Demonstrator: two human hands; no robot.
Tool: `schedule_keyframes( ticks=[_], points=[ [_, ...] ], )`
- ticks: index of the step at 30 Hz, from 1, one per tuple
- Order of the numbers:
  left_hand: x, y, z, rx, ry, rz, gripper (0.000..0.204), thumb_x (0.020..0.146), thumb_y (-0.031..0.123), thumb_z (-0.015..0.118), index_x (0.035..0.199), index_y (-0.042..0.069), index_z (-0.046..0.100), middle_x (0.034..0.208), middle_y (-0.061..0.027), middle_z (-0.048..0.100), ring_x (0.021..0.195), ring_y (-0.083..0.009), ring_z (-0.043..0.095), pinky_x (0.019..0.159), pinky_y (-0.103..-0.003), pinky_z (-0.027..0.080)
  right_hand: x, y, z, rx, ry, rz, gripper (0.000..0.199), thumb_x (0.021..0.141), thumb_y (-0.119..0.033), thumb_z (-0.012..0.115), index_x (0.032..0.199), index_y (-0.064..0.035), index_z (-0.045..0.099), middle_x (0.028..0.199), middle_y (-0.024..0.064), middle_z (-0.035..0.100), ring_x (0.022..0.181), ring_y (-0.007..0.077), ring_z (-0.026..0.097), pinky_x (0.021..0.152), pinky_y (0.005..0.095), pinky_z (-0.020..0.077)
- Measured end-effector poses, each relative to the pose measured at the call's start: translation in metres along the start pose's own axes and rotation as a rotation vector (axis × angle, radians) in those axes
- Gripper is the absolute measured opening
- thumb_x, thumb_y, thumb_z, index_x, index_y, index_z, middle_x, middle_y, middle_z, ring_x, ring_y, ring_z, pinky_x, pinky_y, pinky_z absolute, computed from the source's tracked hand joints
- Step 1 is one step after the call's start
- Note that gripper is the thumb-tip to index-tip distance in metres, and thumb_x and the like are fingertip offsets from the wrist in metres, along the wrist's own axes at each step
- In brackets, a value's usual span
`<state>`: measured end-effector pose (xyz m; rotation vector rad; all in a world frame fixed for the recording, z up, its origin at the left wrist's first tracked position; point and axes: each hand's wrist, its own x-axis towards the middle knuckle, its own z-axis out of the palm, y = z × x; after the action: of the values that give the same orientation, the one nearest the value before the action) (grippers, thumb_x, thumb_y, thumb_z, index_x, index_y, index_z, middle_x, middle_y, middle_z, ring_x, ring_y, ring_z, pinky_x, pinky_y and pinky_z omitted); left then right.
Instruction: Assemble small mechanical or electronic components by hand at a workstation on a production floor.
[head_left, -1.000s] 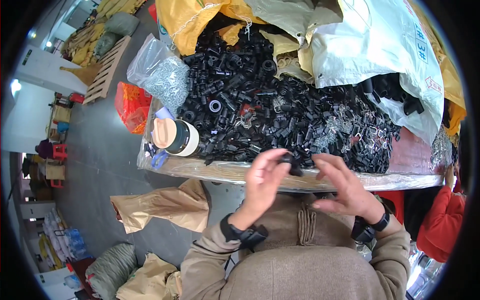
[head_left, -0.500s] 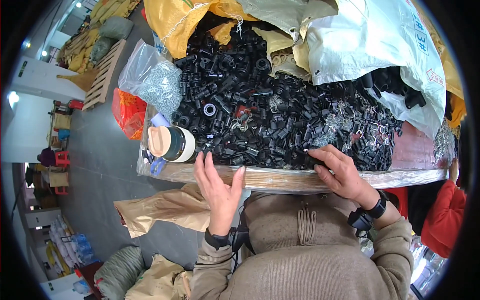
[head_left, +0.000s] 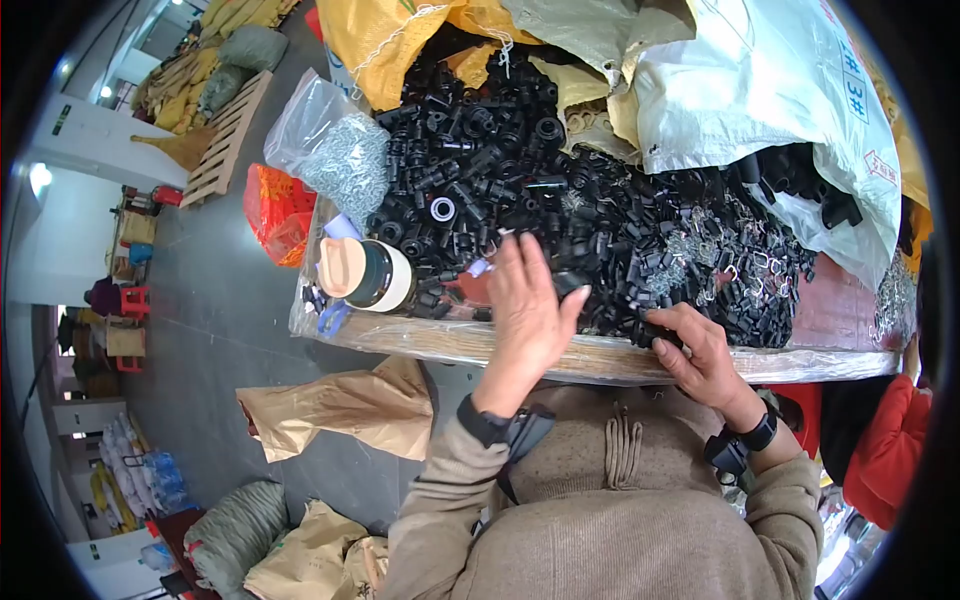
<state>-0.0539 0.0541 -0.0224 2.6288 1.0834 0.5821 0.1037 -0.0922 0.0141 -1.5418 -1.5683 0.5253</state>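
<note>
Black plastic parts [head_left: 470,140] lie heaped over the tabletop, larger ringed fittings at the left and smaller clips [head_left: 690,235] with metal pieces mixed in at the right. My left hand [head_left: 528,305] reaches over the near side of the heap, fingers stretched out and thumb apart, touching the parts. Beside it shows a bare reddish patch of table [head_left: 472,290]. At the near edge my right hand [head_left: 700,360] is bent, with a small black plastic part [head_left: 662,336] between thumb and fingers; its exact shape is hidden.
A cup with a beige lid [head_left: 345,268] stands at the left corner, near a clear bag of metal pieces [head_left: 350,165]. White [head_left: 740,90] and yellow sacks [head_left: 370,45] border the far side. Brown paper [head_left: 340,410] lies on the floor. A person's red sleeve [head_left: 890,450] is at the right.
My left hand has moved right and forward from the table edge onto the heap. Parts near it have shifted right, baring some reddish tabletop. My right hand stays near the edge.
</note>
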Motion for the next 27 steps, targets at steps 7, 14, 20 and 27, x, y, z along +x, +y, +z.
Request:
schedule_keyframes(
  ticks=[7, 14, 20, 27],
  points=[
    [-0.002, 0.008, -0.008, -0.335, 0.107, 0.056, 0.07, 0.073, 0.034, 0.059, 0.121, -0.008, 0.028, 0.12, -0.0286, 0.031, 0.108, -0.042, 0.034, 0.091, -0.045, 0.028, -0.011, 0.003, -0.008, 0.001, 0.076, 0.008, 0.024, 0.076, -0.005, 0.055, 0.098, 0.0019, 0.05, 0.074, 0.0125, 0.051, 0.062, 0.0237, 0.05, 0.056, 0.0291, 0.04],
    [-0.029, -0.024, -0.033, -0.001, 0.118, -0.054, 0.059, 0.071, 0.03, 0.063, 0.113, -0.004, 0.04, 0.115, -0.0245, 0.038, 0.105, -0.0374, 0.038, 0.09, -0.043, 0.031, -0.016, 0.01, -0.009, 0.009, 0.097, 0.021, 0.024, 0.075, -0.003, 0.055, 0.098, 0.0022, 0.051, 0.074, 0.0124, 0.052, 0.063, 0.0234, 0.05, 0.056, 0.0288, 0.0405],
    [-0.009, -0.013, -0.013, -0.203, 0.076, 0.001, 0.056, 0.071, 0.028, 0.063, 0.112, -0.003, 0.042, 0.115, -0.0236, 0.04, 0.106, -0.0363, 0.039, 0.089, -0.042, 0.032, -0.014, 0.005, 0.002, 0.059, 0.106, 0.015, 0.023, 0.077, -0.011, 0.055, 0.095, 0.0019, 0.052, 0.075, 0.0122, 0.053, 0.062, 0.0224, 0.05, 0.056, 0.0283, 0.0391],
    [-0.021, 0.036, -0.034, -0.43, 0.048, 0.236, 0.059, 0.068, 0.023, 0.067, 0.114, -0.003, 0.041, 0.112, -0.0218, 0.044, 0.102, -0.0335, 0.045, 0.085, -0.038, 0.037, -0.015, 0.001, -0.005, 0.076, 0.06, 0.034, 0.025, 0.075, -0.008, 0.057, 0.097, 0.0025, 0.051, 0.077, 0.012, 0.054, 0.063, 0.0213, 0.052, 0.056, 0.0277, 0.0411]
  ],
)
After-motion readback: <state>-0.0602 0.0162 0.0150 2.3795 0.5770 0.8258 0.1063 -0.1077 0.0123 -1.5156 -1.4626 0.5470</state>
